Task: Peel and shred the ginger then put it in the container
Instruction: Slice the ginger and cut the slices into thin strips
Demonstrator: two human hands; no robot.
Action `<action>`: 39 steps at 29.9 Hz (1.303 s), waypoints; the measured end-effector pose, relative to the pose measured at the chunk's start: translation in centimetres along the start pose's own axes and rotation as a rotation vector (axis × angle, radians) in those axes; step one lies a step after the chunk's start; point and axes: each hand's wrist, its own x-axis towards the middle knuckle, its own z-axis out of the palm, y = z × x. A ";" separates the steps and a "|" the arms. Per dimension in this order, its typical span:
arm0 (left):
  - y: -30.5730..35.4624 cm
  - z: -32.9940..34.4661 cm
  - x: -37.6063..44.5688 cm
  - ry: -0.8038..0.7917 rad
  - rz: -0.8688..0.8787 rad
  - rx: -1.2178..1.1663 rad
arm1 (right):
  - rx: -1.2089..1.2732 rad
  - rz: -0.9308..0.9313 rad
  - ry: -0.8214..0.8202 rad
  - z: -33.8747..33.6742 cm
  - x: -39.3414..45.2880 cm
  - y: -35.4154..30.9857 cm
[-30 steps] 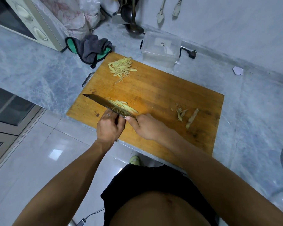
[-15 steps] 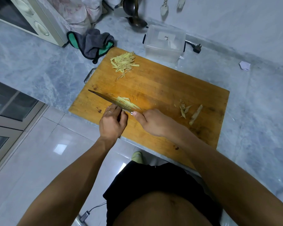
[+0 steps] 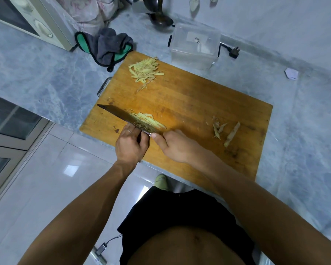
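Head camera looks down on a wooden cutting board [image 3: 199, 104] lying on the grey marble counter [image 3: 36, 73]. The left hand [image 3: 131, 145] has its grip wrapped round the handle of a cleaver [image 3: 126, 117]; the right hand [image 3: 173, 145] sits just beside it at the heel of the blade, thumb against the metal, and I cannot tell whether it holds anything. A small batch of ginger strips [image 3: 149, 119] lies against the blade's far face. Over the last second the hands and blade have barely shifted on the board; most of the change in view is the head tipping. My read is that this batch is being gathered on the blade, not yet carried off.

A finished shredded pile [image 3: 144, 70] waits at the board's far edge, near the clear plastic container [image 3: 194, 44], which stands on the counter just beyond the board. Peel scraps [image 3: 225, 130] lie well apart to the right. Shredding looks nearly done; the transfer into the container remains.
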 end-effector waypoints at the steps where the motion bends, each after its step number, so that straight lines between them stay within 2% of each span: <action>1: 0.0 0.0 0.0 0.002 0.010 0.002 | 0.001 -0.010 0.001 0.0 0.0 0.1; 23: -0.3 0.1 0.1 0.018 0.059 -0.065 | -0.059 -0.099 -0.003 -2.0 -1.5 1.0; 32: -0.8 0.6 0.0 0.017 0.057 -0.049 | -0.002 -0.045 -0.029 -1.3 -1.1 1.0; 39: 0.0 0.2 0.2 0.094 0.049 -0.056 | 0.022 0.033 -0.041 0.1 0.1 1.2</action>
